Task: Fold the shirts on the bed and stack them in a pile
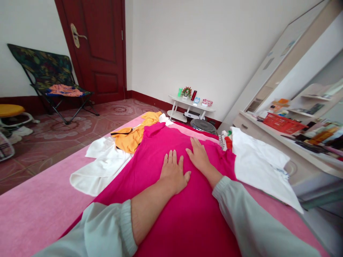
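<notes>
Spread magenta top (193, 210) is touched by left hand (173, 175) and right hand (201, 159); palms laid flat, fingers extended, nothing gripped.

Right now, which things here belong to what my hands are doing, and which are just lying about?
In use:
magenta garment, spread under your left hand and right hand
pink cover beneath it

Apparently just lying about:
orange garment
white shirt, on the right
red basket
folding chair

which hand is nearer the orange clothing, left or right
Left. The left hand lies on the magenta garment, right of the orange clothing and closer to the wearer; the right hand rests on that garment, farther right.
</notes>
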